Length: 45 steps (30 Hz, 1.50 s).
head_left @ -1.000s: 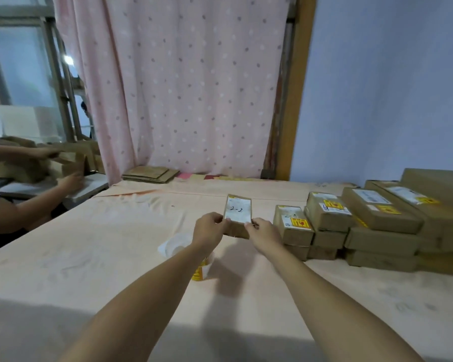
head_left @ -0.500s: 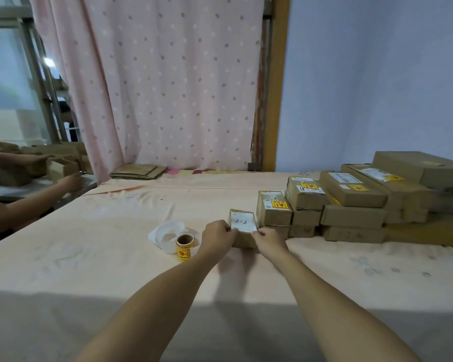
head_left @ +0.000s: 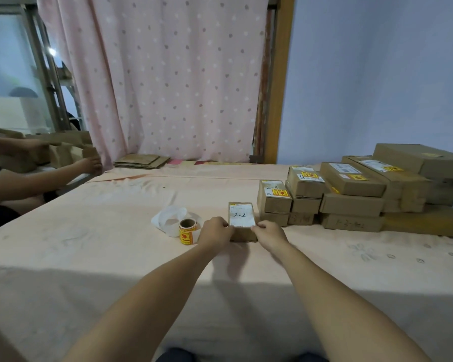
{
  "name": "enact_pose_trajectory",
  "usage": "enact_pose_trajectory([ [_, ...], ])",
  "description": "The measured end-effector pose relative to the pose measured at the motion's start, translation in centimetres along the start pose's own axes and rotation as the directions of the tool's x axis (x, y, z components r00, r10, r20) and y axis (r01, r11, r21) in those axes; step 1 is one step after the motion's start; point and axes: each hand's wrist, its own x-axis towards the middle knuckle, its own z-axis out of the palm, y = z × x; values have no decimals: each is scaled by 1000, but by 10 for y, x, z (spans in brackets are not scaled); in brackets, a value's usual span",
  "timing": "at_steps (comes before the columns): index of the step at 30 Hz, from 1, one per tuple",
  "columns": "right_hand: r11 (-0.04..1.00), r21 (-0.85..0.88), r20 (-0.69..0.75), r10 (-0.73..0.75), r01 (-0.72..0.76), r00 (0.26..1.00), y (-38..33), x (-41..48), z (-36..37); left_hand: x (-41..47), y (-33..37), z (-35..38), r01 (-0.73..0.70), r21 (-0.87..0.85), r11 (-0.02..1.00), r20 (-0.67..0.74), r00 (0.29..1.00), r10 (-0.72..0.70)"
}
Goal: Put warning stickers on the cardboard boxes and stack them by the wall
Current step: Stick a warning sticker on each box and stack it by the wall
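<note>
Holding the small box this close to the stacked boxes, you may well stack it unstickered: no warning sticker shows plainly on it, and the sticker roll stands untouched just left. Box sits flat on the table. Left hand and right hand: arms stretched forward, fingers curled, pinching its near corners.

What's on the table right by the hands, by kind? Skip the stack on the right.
cardboard box: 1, held between left hand and right hand
sticker roll: 1
white paper strip: 1
Total: 3
</note>
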Motion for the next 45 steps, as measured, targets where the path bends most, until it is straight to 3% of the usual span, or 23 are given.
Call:
enact_pose_trajectory([
  [6, 992, -113, -75, -56, 48, 996, -19, -8, -1, -7, 10, -37, -135, 78, 988, -11, 991, 137],
  [10, 971, -199, -101, -155, 132, 983, -38, -12, 4, -3, 5, -81, -238, 353, 905, -26, 964, 264],
  [14, 934, -329, -144, -197, 141, 970, -52, -16, 18, -1, -24, -119, -276, 597, 754, 103, 958, 269],
  [16, 911, -370, -117, -240, 182, 964, -53, -17, 24, 0, -44, -129, -303, 615, 729, 189, 953, 236],
  [20, 900, -377, -60, -262, 221, 963, -47, -14, 35, 3, -70, -130, -366, 522, 771, 282, 926, 249],
  [25, 886, -385, -71, -306, 257, 949, -39, -9, 44, 7, -78, -114, -377, 549, 746, 249, 926, 284],
  [29, 808, -500, -99, -411, 312, 906, -39, -13, 46, 12, -79, -106, -317, 566, 761, 225, 947, 227],
  [32, 796, -471, -50, -454, 380, 890, -43, -15, 55, 15, -72, -103, -281, 451, 847, 145, 960, 241],
  [34, 806, -407, -11, -475, 430, 880, -49, -15, 62, 16, -60, -105, -179, 239, 954, 73, 983, 166],
  [36, 798, -362, 27, -507, 481, 861, -57, -17, 68, 17, -50, -107, -69, -11, 998, 20, 997, 69],
  [41, 768, -345, 10, -572, 540, 820, -79, -21, 79, 17, -33, -114, -5, -398, 917, 36, 999, 21],
  [45, 834, -252, -66, -521, 491, 851, -82, -14, 77, 12, -22, -122, 12, -521, 853, 99, 994, 47],
])
